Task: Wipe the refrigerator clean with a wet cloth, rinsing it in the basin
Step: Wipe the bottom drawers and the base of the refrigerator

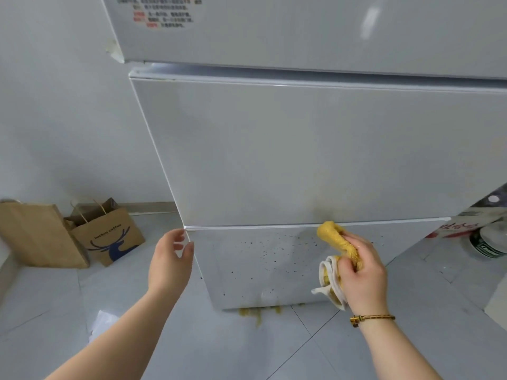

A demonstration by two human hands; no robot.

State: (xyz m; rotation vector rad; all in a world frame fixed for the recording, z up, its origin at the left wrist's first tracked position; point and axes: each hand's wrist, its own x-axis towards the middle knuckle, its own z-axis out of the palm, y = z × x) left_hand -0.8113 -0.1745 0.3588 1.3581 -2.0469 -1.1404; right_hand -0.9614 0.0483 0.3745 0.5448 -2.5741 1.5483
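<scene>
Head view. The refrigerator [301, 149] stands against a white wall, its three white doors closed. A sticker [162, 12] with red and black print sits on the top door. The middle door carries a faint yellowish smudge [323, 207] just above its lower edge. The bottom door is spattered with dark specks [263, 253].

The right hand [362, 275] grips the cloth [337, 242], the fingers curled tightly around it. The cloth is bunched, yellow with a white edge. Its upper end presses against the seam between the middle and bottom doors, and its white edge hangs below the hand. A bracelet [370, 318] circles the right wrist.

The left hand [170, 261] holds nothing. Its fingers [189, 249] are loosely curled beside the left edge of the bottom door, near the seam. Contact with the door cannot be confirmed.

Yellow residue [258, 312] lies on the tiled floor [192, 346] at the refrigerator's base. A white scrap [103, 323] lies on the floor further left. Two brown paper bags [107, 234] stand against the wall to the left. A carton with red lettering [455, 227] and a round white container [491, 242] sit on the floor at the right.
</scene>
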